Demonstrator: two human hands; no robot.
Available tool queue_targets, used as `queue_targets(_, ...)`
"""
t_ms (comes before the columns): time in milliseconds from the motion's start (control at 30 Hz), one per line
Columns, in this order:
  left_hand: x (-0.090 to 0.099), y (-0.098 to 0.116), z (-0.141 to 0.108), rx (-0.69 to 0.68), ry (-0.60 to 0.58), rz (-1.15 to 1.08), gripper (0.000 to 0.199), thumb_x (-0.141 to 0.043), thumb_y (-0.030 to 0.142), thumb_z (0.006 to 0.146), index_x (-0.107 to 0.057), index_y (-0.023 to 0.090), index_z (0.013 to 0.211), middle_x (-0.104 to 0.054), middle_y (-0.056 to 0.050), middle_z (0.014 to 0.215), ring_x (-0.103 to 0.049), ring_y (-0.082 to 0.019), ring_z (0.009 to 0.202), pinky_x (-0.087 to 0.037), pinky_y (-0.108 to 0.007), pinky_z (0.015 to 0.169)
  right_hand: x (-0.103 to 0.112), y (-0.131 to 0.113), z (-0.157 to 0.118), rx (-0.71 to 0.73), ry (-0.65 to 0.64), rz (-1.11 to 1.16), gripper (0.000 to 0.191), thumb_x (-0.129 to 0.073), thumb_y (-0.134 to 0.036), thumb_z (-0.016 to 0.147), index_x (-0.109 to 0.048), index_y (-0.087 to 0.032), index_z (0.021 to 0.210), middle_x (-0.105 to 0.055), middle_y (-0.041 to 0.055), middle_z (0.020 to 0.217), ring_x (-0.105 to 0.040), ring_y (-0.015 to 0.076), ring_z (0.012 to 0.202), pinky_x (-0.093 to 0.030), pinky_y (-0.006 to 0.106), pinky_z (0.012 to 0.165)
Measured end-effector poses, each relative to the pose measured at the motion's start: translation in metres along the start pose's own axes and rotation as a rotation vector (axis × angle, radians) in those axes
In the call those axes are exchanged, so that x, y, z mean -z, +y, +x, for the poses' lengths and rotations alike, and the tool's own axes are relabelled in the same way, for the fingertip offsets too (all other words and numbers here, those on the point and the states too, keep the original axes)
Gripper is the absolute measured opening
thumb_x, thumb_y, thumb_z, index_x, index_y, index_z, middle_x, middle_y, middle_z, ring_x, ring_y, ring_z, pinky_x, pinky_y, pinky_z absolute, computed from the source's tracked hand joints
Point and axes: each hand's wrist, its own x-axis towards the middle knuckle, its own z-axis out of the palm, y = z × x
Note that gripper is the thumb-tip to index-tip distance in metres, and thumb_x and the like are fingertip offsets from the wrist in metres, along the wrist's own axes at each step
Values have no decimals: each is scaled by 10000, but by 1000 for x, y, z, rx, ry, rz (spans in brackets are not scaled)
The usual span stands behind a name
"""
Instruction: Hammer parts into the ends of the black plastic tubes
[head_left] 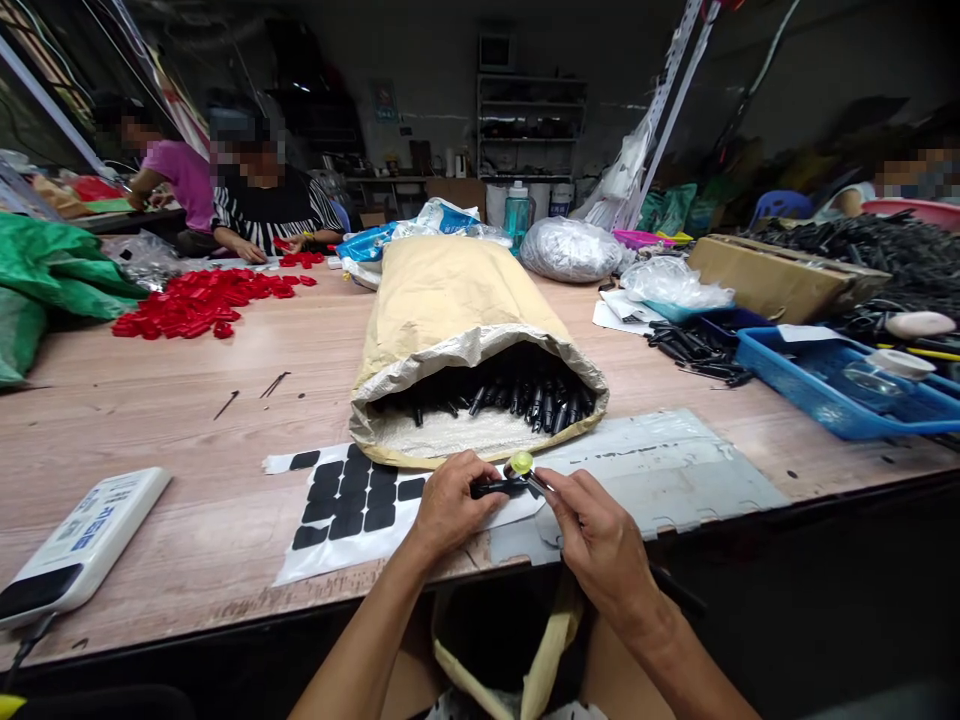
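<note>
My left hand (456, 502) pinches a slim black piece (491, 488) over the table's front edge. Close on its right, my right hand (596, 520) grips a small metal tool (537, 482); a round yellow-green and silver end (520, 463) sits at its tip, above the black piece. Beneath and left of my hands lies a white sheet (409, 515) with rounded black stickers (349, 510). Just beyond, a tan sack (465, 290) lies with its mouth facing me, and many black parts (551, 400) show inside.
Red parts (199, 300) are heaped at the left behind a white device (90, 540). A grey sheet (675, 470) lies at right, near a blue tray (847, 400) and a cardboard box (780, 280). A person in stripes (262, 210) handles red parts across the table.
</note>
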Motion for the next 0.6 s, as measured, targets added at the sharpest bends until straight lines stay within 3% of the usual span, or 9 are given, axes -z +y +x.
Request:
queue_targets(233,0,-1,2,10,-12,-36,127,-782,219,770,-716,218,878,-681,-3,894,-603,-202,919,-432,-299,811,0,-13,2,74,55,-36,412,-460,-195,1004,-596,-319,1372,-657,51,967,-649,176,847,-528,289,806)
queue_targets(433,-1,-3,2,-3,8,-27,107,-791,224,766,-703,208,824,-650,10,841,-581,-185,864,-412,-288,758,-6,-13,-2,67,-43,-224,414,-441,-161,991,-644,-314,1317,-630,31,851,-633,163,769,-461,246,649)
queue_targets(600,-1,-3,1,21,-6,-45,138,-792,201,746,-723,222,865,-668,10,870,-586,-190,888,-414,-297,784,4,-11,1,37,46,-218,386,-450,-187,1011,-640,-288,1333,-647,36,892,-641,153,804,-471,240,726)
